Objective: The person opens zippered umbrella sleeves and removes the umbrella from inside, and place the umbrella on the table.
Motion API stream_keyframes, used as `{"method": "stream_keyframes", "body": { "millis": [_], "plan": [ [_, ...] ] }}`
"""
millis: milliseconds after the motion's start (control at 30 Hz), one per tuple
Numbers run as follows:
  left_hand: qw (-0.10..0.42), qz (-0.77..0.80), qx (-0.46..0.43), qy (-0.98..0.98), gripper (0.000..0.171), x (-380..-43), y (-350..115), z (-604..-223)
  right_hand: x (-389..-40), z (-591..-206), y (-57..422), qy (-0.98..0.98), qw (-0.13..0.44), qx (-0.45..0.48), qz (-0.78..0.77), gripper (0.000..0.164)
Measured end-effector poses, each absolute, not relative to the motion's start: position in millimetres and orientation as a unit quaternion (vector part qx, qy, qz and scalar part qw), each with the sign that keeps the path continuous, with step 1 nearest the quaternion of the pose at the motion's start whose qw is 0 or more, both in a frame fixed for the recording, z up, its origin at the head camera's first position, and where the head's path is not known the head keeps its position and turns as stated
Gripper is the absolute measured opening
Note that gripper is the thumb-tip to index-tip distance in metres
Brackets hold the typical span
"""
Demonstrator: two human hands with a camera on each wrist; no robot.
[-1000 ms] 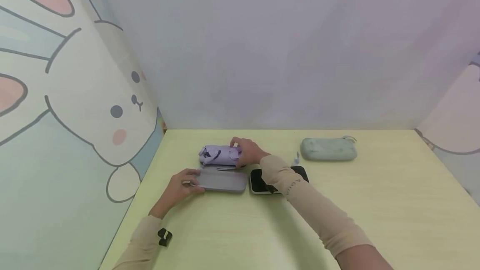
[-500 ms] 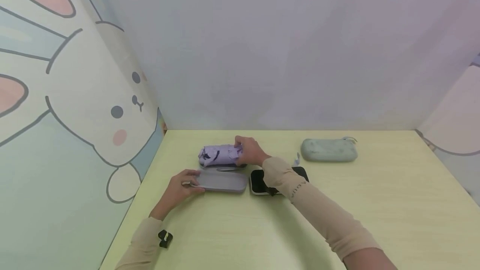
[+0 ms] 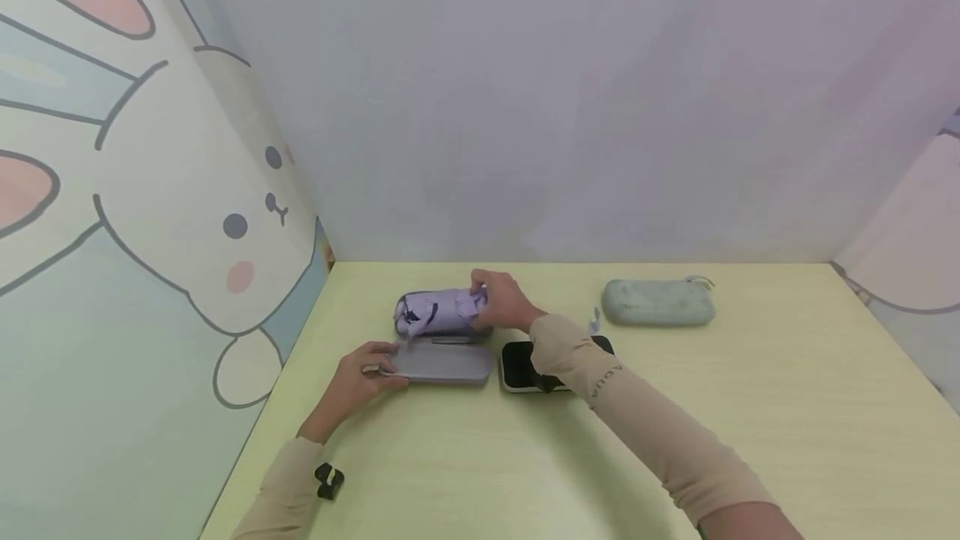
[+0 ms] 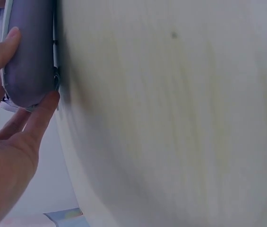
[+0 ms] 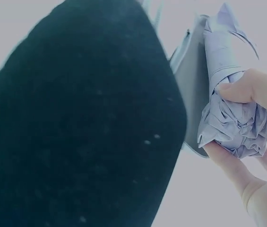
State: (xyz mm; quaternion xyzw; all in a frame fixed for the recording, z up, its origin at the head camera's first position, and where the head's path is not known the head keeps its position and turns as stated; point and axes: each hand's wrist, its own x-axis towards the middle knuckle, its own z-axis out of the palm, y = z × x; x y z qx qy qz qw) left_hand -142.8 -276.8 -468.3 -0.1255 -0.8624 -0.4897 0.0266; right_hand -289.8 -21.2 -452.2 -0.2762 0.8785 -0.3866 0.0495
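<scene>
Yellow tabletop (image 3: 450, 465), hands (image 3: 363, 377) (image 3: 504, 302) outstretched, the right around a lavender bundle (image 3: 450, 312).

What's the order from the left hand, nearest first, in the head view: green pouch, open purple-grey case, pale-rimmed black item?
1. Open purple-grey case: gripped by the left hand.
2. Pale-rimmed black item: right of the case.
3. Green pouch: farther right, farther back.

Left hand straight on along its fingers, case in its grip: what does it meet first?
Probably the black-topped item, just past the right end of the lavender case the left hand holds; a narrow gap seems to separate them, though depth is unclear.
</scene>
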Motion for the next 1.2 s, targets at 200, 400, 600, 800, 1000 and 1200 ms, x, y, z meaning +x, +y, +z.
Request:
{"method": "stream_keyframes", "body": {
  "millis": [200,400,600,800,1000,1200],
  "plan": [
    [0.023,-0.500,-0.126,-0.857,0.012,-143,-278,-470,-295,-448,-17,0.874,0.040,-0.274,-0.400,0.045],
    [0.025,-0.505,-0.127,-0.853,0.013,-144,-279,-471,-299,-441,-15,0.850,0.045,-0.272,-0.448,0.044],
    [0.027,-0.500,-0.126,-0.856,0.013,-145,-278,-474,-306,-427,-13,0.838,0.048,-0.249,-0.484,0.045],
    [0.042,-0.498,-0.133,-0.856,0.015,-147,-280,-483,-321,-421,-11,0.843,0.027,-0.242,-0.480,0.042],
    [0.055,-0.490,-0.130,-0.860,0.017,-153,-288,-503,-335,-425,-11,0.848,0.015,-0.234,-0.475,0.041],
    [0.044,-0.509,-0.130,-0.850,0.017,-152,-290,-503,-340,-432,-13,0.857,0.014,-0.226,-0.464,0.041]
  ]
}}
